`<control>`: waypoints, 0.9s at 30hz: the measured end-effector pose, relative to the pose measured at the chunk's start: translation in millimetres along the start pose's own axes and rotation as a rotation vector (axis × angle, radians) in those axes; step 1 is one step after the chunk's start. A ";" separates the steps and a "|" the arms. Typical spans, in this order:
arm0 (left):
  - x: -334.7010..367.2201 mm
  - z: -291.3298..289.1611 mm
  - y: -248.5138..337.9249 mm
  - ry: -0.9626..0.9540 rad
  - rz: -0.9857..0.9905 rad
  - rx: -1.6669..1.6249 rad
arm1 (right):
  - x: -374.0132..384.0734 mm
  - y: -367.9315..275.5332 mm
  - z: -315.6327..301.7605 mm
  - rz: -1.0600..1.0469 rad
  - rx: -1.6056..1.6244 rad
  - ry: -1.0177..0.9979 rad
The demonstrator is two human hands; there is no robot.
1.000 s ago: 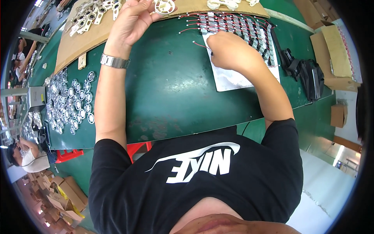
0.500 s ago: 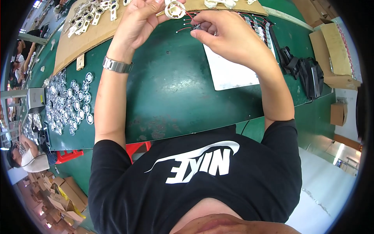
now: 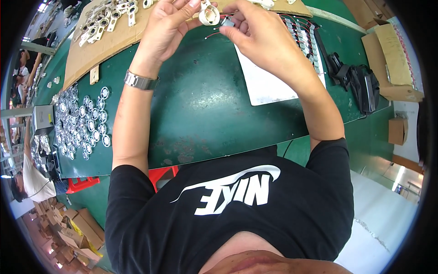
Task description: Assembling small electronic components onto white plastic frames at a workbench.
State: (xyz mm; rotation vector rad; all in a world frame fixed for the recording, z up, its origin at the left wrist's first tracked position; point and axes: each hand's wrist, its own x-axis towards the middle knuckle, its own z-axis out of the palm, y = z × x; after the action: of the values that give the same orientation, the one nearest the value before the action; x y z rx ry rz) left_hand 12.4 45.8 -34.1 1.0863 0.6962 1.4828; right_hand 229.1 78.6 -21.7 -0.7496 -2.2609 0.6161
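At the far edge of the picture my left hand pinches a cream-white plastic housing with a round, hollow cup, its opening turned toward me. Close to the right of the cup, my right hand grips a small grey motor between thumb and fingers. The motor and cup are apart by a narrow gap. Thin wires with small white ends show beside the fingers. Beneath my right forearm lies a white board, and rows of similar small motors with red and black wires rest beyond the wrist.
Many cream plastic housings lie on a cardboard sheet at the far left. Shiny round parts are heaped on the green table. A black bag sits right, near an open carton. Other people work at left.
The housing has shifted slightly right and tilted in my left hand. My right hand has turned, bringing the grey motor into sight near the cup. Wires have dropped away from the cup.
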 end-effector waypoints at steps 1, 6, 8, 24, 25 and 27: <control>-0.2 -0.7 -0.5 0.001 0.002 0.001 | 2.4 -4.7 -1.5 -0.002 0.000 0.000; -4.1 16.3 2.4 0.031 0.000 0.032 | 11.7 -0.7 5.4 -0.180 0.062 0.145; -3.3 17.2 -3.5 0.032 0.016 -0.008 | 14.1 -3.5 5.2 -0.090 0.147 0.110; -1.6 5.2 -24.9 0.113 0.097 0.151 | 13.2 -2.4 -2.0 -0.261 -0.385 0.119; -1.9 4.2 -26.8 0.110 0.095 0.151 | 12.3 -0.6 -1.6 -0.258 -0.385 0.120; -1.6 4.4 -29.3 0.109 0.097 0.131 | 11.8 7.5 1.4 -0.318 -0.352 0.148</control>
State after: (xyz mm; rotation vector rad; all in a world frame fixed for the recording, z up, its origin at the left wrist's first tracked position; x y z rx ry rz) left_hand 28.7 49.8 -58.6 1.1585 0.8372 1.6067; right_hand 223.4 91.5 -21.9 -0.5570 -2.3082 0.0116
